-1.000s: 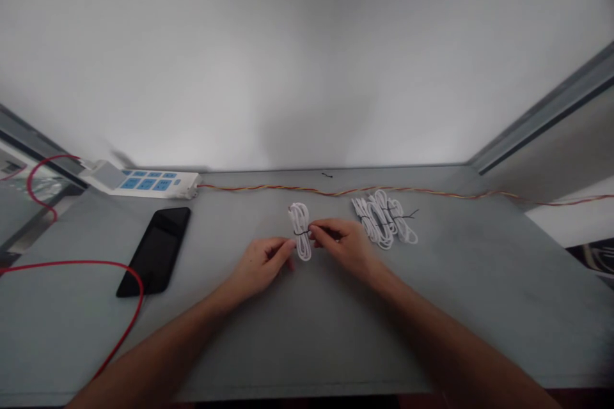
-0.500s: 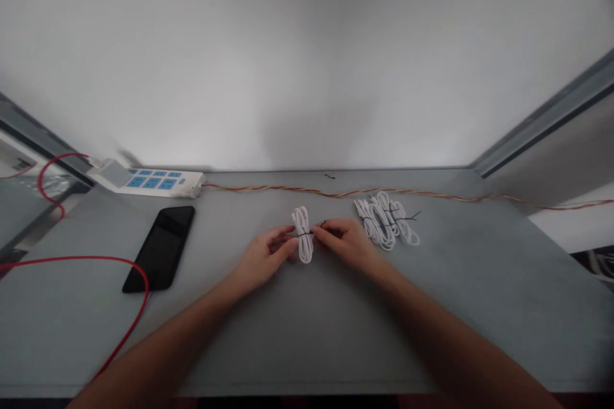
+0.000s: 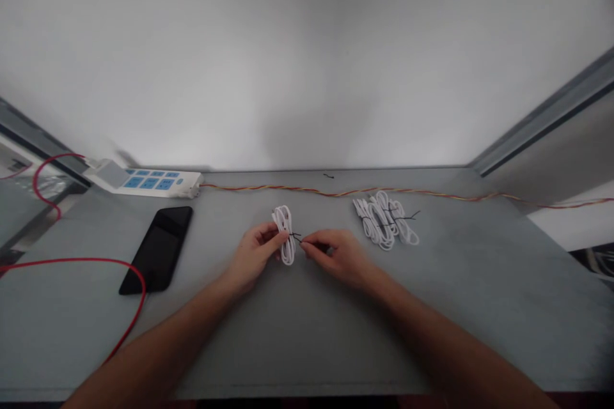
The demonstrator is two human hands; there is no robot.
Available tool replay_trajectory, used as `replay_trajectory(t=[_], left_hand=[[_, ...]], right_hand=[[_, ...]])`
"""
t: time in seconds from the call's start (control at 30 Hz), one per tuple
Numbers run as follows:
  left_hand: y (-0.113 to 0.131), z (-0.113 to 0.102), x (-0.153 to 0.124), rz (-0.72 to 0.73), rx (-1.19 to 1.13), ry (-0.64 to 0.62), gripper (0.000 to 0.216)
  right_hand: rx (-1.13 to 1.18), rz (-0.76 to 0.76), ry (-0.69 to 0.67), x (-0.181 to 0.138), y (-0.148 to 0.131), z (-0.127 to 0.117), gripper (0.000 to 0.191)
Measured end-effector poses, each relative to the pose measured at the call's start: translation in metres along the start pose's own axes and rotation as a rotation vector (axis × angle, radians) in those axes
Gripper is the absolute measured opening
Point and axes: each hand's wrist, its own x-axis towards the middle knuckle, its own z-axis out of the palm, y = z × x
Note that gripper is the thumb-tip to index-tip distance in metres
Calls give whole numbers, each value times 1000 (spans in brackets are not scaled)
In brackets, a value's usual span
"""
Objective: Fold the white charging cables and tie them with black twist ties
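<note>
A coiled white cable [image 3: 286, 249] is held upright above the grey table [image 3: 307, 332], pinched between the thumb and fingers of my left hand [image 3: 256, 252]. Around the coil's middle runs a thin black twist tie [image 3: 296, 236], its ends sticking out to the right. My right hand [image 3: 340, 255] is closed, thumb and forefinger pinching the tip of the tie. To the right of that hand lie several more coiled white cables [image 3: 384, 220], bundled side by side, with black ties around them.
At the left lies a black phone [image 3: 158, 249], with a red cable [image 3: 129, 262] curving beside it. A white power strip [image 3: 158, 183] with blue sockets stands behind it. A twisted red-yellow wire [image 3: 268, 188] crosses the table's back. One loose black tie [image 3: 329, 176] lies near the wall.
The coiled cable has moved left, now pinched by my left hand. My right hand has drawn slightly away from the coil, holding the tie's end.
</note>
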Motion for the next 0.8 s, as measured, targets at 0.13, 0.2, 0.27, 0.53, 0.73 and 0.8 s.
replay_trajectory(t=[0.13, 0.2, 0.27, 0.53, 0.73, 0.8], left_hand=[[1, 4, -3, 24, 189, 36, 27], [2, 3, -4, 21, 203, -29, 26], [4, 1, -5, -23, 103, -125, 25], [17, -5, -7, -253, -649, -275, 28], [13, -4, -1, -141, -457, 1, 29], [9, -3, 0, -83, -287, 111, 30]], right_hand=[[-160, -77, 49, -3, -3, -1, 23], [-153, -27, 107, -2, -2, -4, 26], [-81, 54, 159, 1, 2, -7, 30], [39, 185, 134, 7, 16, -9, 33], [94, 230, 228, 11, 19, -17, 33], [77, 225, 252, 10, 18, -18, 32]])
